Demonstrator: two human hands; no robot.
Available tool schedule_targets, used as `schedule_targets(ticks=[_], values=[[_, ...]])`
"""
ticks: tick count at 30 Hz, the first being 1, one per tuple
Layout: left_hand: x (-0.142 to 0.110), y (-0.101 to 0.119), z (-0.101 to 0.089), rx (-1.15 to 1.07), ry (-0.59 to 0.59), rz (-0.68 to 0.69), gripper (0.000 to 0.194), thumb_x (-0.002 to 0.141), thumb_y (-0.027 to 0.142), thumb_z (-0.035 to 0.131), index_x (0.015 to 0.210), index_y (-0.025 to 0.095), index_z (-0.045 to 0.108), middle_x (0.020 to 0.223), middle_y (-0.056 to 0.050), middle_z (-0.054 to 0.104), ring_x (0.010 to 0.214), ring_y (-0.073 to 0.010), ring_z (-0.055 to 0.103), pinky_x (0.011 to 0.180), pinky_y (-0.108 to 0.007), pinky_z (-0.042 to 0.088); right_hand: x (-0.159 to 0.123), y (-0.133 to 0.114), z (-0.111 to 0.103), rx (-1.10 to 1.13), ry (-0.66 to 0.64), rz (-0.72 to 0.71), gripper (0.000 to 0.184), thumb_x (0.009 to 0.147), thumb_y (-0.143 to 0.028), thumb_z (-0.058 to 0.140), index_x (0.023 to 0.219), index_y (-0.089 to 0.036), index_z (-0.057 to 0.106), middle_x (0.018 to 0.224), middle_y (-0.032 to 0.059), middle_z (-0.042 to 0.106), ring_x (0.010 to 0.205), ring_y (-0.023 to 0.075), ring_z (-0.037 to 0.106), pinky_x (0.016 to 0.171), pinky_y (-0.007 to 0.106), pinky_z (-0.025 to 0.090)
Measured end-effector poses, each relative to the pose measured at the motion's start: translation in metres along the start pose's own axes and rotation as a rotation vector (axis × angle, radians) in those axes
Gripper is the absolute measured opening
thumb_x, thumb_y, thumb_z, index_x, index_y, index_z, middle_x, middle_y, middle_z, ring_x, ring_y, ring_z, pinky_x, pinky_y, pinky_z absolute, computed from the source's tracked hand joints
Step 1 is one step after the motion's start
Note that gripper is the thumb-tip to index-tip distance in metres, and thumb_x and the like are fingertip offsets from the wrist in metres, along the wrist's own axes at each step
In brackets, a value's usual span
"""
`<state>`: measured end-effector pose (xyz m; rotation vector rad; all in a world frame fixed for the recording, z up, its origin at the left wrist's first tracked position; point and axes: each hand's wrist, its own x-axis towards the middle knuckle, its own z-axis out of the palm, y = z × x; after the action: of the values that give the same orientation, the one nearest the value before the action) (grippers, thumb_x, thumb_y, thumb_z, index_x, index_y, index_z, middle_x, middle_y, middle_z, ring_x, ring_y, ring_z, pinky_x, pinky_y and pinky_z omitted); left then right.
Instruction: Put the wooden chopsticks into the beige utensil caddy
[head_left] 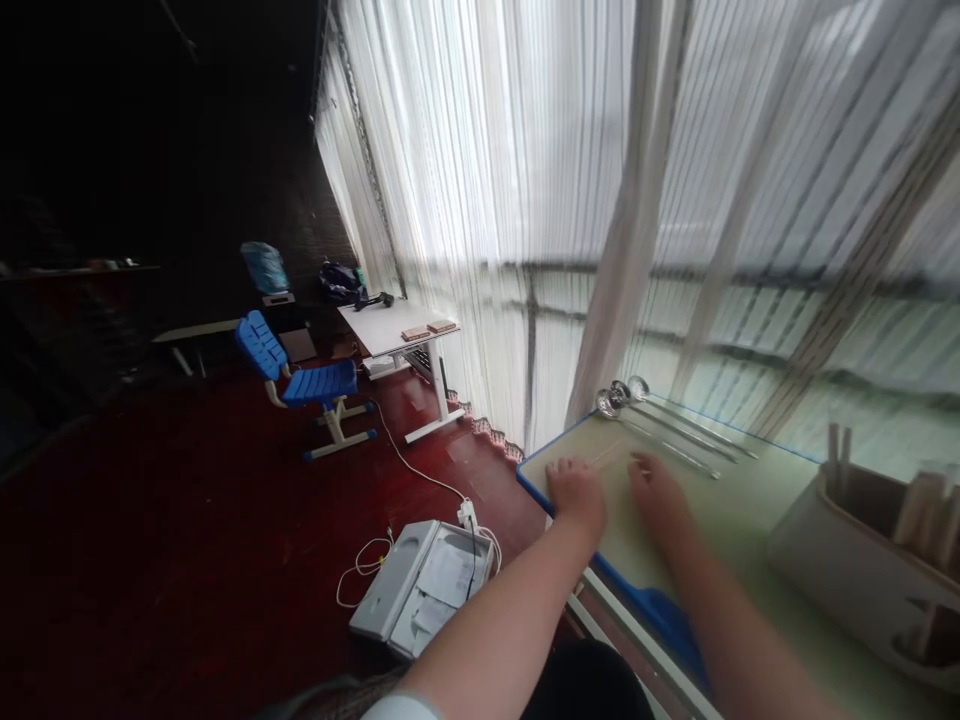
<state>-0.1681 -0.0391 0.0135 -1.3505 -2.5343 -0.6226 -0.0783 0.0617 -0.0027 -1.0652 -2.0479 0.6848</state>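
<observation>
My left hand (576, 492) rests low over the pale green tabletop (630, 530) near its left corner, fingers curled. Close to its right, my right hand (657, 490) is closed, thumb and fingers drawn together. A faint thin line (609, 452), possibly a thin stick or thread, shows just beyond the gap between my hands; blur keeps me from telling whether either hand grips it. Behind my right hand lie three long-handled metal utensils (679, 430) with shiny round heads, side by side along the back of the table.
A beige holder (847, 545) with wooden sticks stands at the table's right. White curtains (480, 200) hang behind. On the red floor lie an open white box (409, 590) and a power strip (467, 514) with cables. A blue chair (319, 380) and white desk (390, 325) stand farther left.
</observation>
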Motion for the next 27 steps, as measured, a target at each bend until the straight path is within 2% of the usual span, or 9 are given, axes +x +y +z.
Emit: schedule_targets(ticks=[5,9,12,14,16,18,20,24,27], values=[[-0.004,-0.005,0.002,-0.052,0.017,0.048,0.03,0.085,0.013,0.035,0.093,0.02,0.064,0.093,-0.008,0.06,0.091,-0.0195,0.048,0.08,-0.035,0.037,0.006,0.01,-0.003,0.018,0.03,-0.056,0.037,0.077,-0.022,0.037,0.11,-0.019,0.052,0.095,0.0064,0.06,0.074,0.0164,0.057,0.076,0.033,0.044],[-0.007,-0.006,0.001,-0.073,0.023,0.028,0.027,0.085,0.017,0.04,0.093,0.023,0.065,0.089,-0.007,0.06,0.088,-0.0189,0.05,0.08,-0.034,0.036,0.003,0.015,-0.009,0.015,0.045,-0.035,0.038,0.074,-0.017,0.037,0.108,-0.017,0.053,0.096,0.0073,0.058,0.076,0.0167,0.055,0.078,0.034,0.044],[-0.008,-0.006,-0.002,-0.087,0.045,0.025,0.026,0.086,0.02,0.04,0.093,0.024,0.065,0.087,-0.006,0.06,0.086,-0.0189,0.051,0.079,-0.035,0.036,0.001,0.012,-0.014,-0.011,0.042,-0.081,0.036,0.073,-0.015,0.038,0.103,-0.016,0.057,0.098,0.0085,0.055,0.079,0.0168,0.055,0.081,0.034,0.044],[-0.008,-0.006,-0.003,-0.101,0.065,0.032,0.026,0.086,0.02,0.04,0.093,0.024,0.065,0.087,-0.006,0.06,0.085,-0.0189,0.051,0.078,-0.034,0.036,-0.001,0.008,-0.018,-0.039,0.095,-0.133,0.034,0.072,-0.014,0.039,0.098,-0.016,0.061,0.099,0.0092,0.054,0.087,0.0183,0.053,0.086,0.034,0.042],[-0.009,-0.006,-0.003,-0.115,0.094,0.033,0.026,0.086,0.02,0.04,0.094,0.025,0.064,0.087,-0.006,0.06,0.085,-0.0189,0.051,0.078,-0.034,0.036,-0.003,0.005,-0.024,-0.056,0.219,-0.141,0.033,0.072,-0.014,0.04,0.096,-0.014,0.062,0.1,0.0105,0.053,0.093,0.0197,0.051,0.09,0.034,0.04],[-0.009,-0.006,-0.004,-0.132,0.127,0.026,0.026,0.086,0.019,0.04,0.096,0.025,0.064,0.087,-0.005,0.059,0.085,-0.0187,0.051,0.079,-0.034,0.036,-0.005,0.001,-0.03,-0.064,0.371,-0.112,0.035,0.072,-0.014,0.04,0.1,-0.013,0.061,0.103,0.0115,0.051,0.095,0.0201,0.049,0.09,0.034,0.039],[-0.01,-0.006,-0.004,-0.157,0.149,0.027,0.026,0.086,0.018,0.04,0.096,0.025,0.063,0.088,-0.005,0.059,0.086,-0.0184,0.051,0.079,-0.034,0.036,-0.006,-0.001,-0.033,-0.089,0.457,-0.105,0.038,0.073,-0.013,0.039,0.106,-0.013,0.058,0.107,0.0117,0.049,0.098,0.0201,0.048,0.091,0.035,0.038],[-0.012,-0.006,-0.006,-0.224,0.167,0.077,0.026,0.086,0.018,0.04,0.096,0.024,0.063,0.088,-0.005,0.06,0.086,-0.0174,0.051,0.078,-0.032,0.038,-0.009,-0.003,-0.034,-0.16,0.413,-0.167,0.038,0.074,-0.012,0.039,0.106,-0.015,0.06,0.112,0.0113,0.05,0.102,0.021,0.047,0.095,0.037,0.035],[-0.014,-0.007,-0.007,-0.283,0.175,0.125,0.027,0.086,0.017,0.039,0.098,0.024,0.063,0.089,-0.005,0.061,0.086,-0.0164,0.052,0.079,-0.03,0.04,-0.01,-0.004,-0.034,-0.105,0.468,-0.128,0.041,0.077,-0.014,0.037,0.113,-0.016,0.056,0.115,0.0119,0.048,0.103,0.0205,0.047,0.093,0.036,0.037]])
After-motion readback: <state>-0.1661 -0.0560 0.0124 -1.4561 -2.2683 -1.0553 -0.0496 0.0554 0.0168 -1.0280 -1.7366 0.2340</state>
